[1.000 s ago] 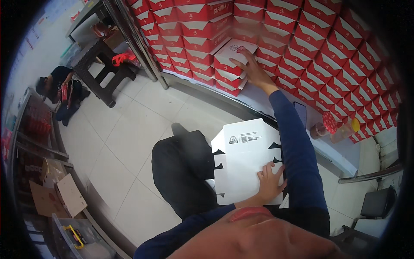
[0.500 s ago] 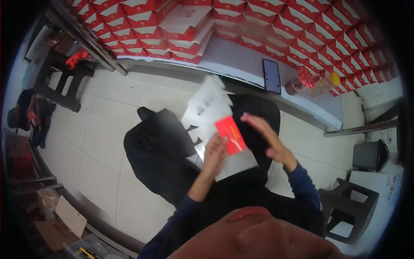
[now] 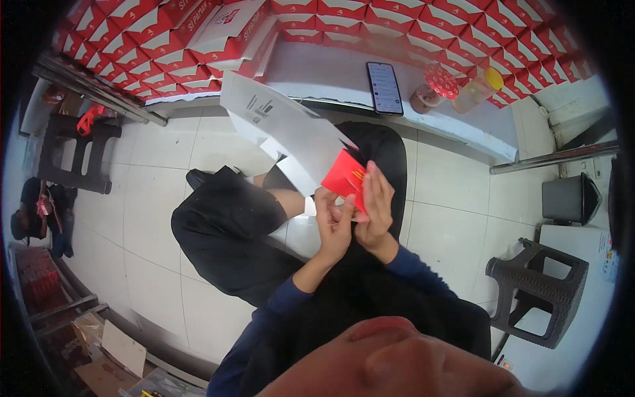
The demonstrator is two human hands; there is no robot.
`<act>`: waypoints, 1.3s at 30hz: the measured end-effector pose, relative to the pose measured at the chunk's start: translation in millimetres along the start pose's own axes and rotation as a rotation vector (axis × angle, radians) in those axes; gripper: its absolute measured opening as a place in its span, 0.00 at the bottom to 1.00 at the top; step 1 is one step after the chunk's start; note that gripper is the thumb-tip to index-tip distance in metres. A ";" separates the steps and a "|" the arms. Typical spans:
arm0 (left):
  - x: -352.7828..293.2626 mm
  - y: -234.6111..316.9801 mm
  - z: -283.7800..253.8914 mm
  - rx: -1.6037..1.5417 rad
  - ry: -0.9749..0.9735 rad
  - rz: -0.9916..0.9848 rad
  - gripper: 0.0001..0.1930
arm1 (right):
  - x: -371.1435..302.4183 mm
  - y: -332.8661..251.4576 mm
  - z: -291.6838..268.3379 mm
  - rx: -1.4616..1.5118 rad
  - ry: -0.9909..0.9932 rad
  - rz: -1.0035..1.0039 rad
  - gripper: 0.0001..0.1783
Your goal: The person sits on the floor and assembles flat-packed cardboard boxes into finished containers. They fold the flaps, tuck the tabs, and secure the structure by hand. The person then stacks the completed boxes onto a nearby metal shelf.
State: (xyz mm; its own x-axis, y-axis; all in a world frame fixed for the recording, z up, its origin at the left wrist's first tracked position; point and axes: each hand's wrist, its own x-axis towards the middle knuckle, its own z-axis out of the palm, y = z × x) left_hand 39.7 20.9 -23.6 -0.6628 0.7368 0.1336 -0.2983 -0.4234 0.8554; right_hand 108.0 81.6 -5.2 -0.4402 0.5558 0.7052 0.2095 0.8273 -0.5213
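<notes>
A white cardboard box blank [image 3: 288, 126] with cut flaps and grey print stretches out, tilted, above my lap. At its near end is a red panel [image 3: 344, 173] with small yellow print. My left hand [image 3: 335, 221] pinches the lower edge of this red part, thumb and fingers bent together. Against its right side, my right hand [image 3: 376, 208] presses with the fingers together and raised along the edge. The two hands nearly meet at the bottom corner, so the exact grip there is partly hidden.
Stacks of red and white boxes [image 3: 225, 33] fill the far side. On the pale ledge lie a phone [image 3: 385, 87], a cup with a red patterned lid [image 3: 426, 98] and a yellow-capped jar [image 3: 477, 91]. Dark plastic stools [image 3: 546, 291] stand at right and far left.
My right hand has come in from the right and closed on the red panel. The blank has swung its far end left and up. The view has shifted slightly.
</notes>
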 end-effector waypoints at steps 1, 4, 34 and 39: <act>2.1 -0.3 -8.7 0.129 -0.058 0.054 0.20 | 4.4 -8.6 3.0 -0.006 -0.008 0.038 0.35; 6.6 34.6 -14.1 0.000 -0.306 -0.129 0.23 | 18.9 -31.1 11.6 0.221 0.066 0.185 0.43; 69.1 104.7 -85.1 0.165 0.010 0.295 0.61 | 82.0 30.8 -20.8 0.812 -0.586 0.394 0.47; 65.7 120.2 -95.1 0.909 -0.729 0.189 0.44 | 48.2 36.5 29.1 0.329 -0.240 0.293 0.60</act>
State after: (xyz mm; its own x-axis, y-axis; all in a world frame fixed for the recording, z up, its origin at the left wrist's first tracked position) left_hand -105.0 -31.7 40.3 -0.0076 0.9543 0.2986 0.5567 -0.2440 0.7940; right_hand 68.9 136.2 -4.2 -0.6007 0.6946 0.3958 0.0851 0.5479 -0.8322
